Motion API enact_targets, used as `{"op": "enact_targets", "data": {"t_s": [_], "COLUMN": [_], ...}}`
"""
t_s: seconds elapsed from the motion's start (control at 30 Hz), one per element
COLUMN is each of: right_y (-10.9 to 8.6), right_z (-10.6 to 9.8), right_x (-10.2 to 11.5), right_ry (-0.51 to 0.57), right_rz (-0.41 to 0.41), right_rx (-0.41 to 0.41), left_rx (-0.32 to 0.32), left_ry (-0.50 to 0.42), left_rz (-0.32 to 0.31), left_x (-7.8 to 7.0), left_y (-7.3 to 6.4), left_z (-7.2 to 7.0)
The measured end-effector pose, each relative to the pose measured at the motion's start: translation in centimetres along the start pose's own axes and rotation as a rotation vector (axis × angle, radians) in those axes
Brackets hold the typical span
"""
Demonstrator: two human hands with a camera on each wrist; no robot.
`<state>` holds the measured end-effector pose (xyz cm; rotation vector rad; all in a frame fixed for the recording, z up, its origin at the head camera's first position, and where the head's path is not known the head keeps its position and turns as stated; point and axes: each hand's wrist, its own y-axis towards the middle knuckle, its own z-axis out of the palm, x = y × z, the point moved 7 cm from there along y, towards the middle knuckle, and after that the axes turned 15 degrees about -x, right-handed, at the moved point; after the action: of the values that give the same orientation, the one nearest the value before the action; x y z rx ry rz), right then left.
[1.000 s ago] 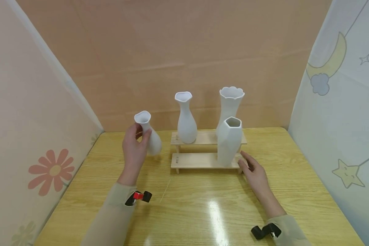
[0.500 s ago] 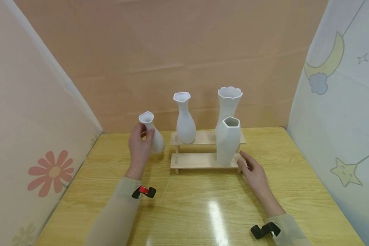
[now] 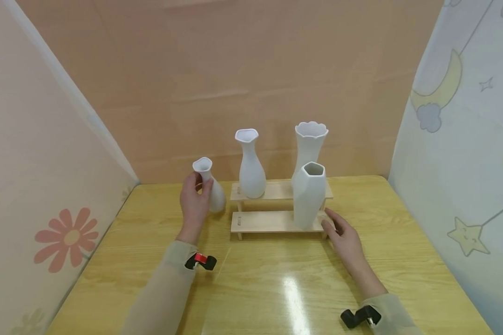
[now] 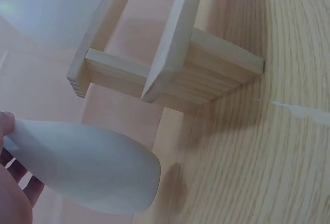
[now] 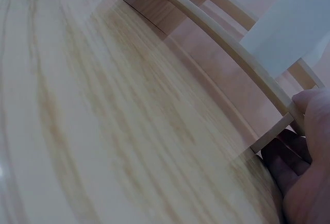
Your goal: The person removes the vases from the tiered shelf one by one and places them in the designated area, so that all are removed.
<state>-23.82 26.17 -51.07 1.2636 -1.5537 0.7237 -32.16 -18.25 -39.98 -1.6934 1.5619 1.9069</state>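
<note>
My left hand (image 3: 195, 201) grips a small white vase (image 3: 218, 197) by its neck, left of a two-tier wooden display stand (image 3: 261, 222). The vase leans with its mouth toward the left; in the left wrist view its base (image 4: 149, 183) hangs just off the table, apart from the stand. At the stand's right end my right hand (image 3: 347, 239) holds the lower tier, thumb on top and the other fingers curled at the side near the leg. A faceted white vase (image 3: 308, 200) stands upright on the lower tier's right part.
On the upper tier stand a slender white vase (image 3: 252, 174) at the left and a scalloped-rim vase (image 3: 308, 146) at the right, partly hidden by the faceted one. A wooden table (image 3: 251, 288) bears everything. Patterned side panels and a plain back sheet (image 3: 172, 116) enclose it.
My left hand has carried the small vase a little to the right, closer to the stand's left end. The right hand keeps its place on the stand. The head view has shifted slightly.
</note>
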Motion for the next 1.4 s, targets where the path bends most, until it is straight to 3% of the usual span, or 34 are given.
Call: {"op": "enact_targets", "data": {"t_s": [0.77, 1.4], "right_y": [-0.6, -0.1], "right_z": [0.2, 0.1], "right_x": [-0.2, -0.3], "right_ry": [-0.019, -0.004], "right_rz": [0.001, 0.007], "right_rx": [-0.016, -0.025], "left_rx": [0.009, 0.025], "left_ry": [0.001, 0.013], "left_rz": [-0.032, -0.026], "left_x": [1.7, 1.9], "left_y": [-0.7, -0.4], "left_z": [1.2, 2.3]}}
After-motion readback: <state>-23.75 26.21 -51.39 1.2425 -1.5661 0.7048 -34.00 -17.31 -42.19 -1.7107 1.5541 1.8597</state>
